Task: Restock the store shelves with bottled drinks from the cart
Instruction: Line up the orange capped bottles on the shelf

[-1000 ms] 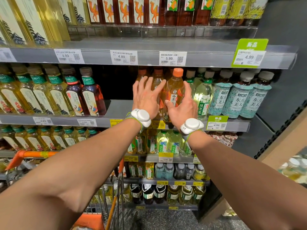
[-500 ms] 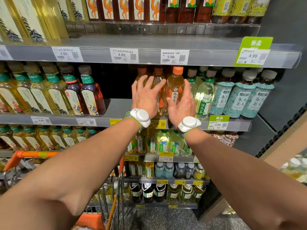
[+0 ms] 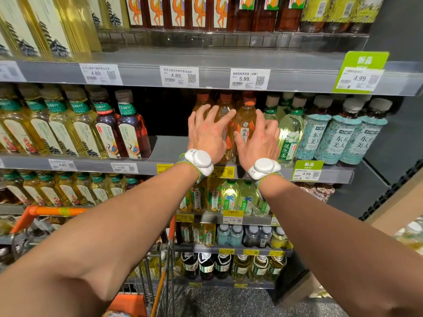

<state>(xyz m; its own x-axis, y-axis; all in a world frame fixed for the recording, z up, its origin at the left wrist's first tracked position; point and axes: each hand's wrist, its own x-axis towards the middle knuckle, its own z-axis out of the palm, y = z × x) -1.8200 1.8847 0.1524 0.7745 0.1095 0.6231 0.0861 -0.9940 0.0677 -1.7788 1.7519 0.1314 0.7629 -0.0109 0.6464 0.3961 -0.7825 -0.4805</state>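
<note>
Several orange-capped amber tea bottles (image 3: 246,120) stand in a row on the middle shelf (image 3: 148,167). My left hand (image 3: 206,136) is spread with straight fingers against the left bottles of that row. My right hand (image 3: 258,143) lies beside it, thumb along the front bottle's label and fingers loosely bent in front of a pale green bottle (image 3: 290,133). Neither hand wraps a bottle. The orange-handled cart (image 3: 45,211) is at lower left under my left forearm, and its load is mostly hidden.
A bare dark gap (image 3: 168,145) lies on the shelf left of the amber row, next to dark red tea bottles (image 3: 130,131). Teal-labelled bottles (image 3: 338,138) fill the right end. The shelf above (image 3: 212,75) hangs low over the caps. Full shelves run below.
The front amber bottle has slid deeper under the upper shelf. My right fingers have come off its side and now hang loosely bent; my left hand stays spread.
</note>
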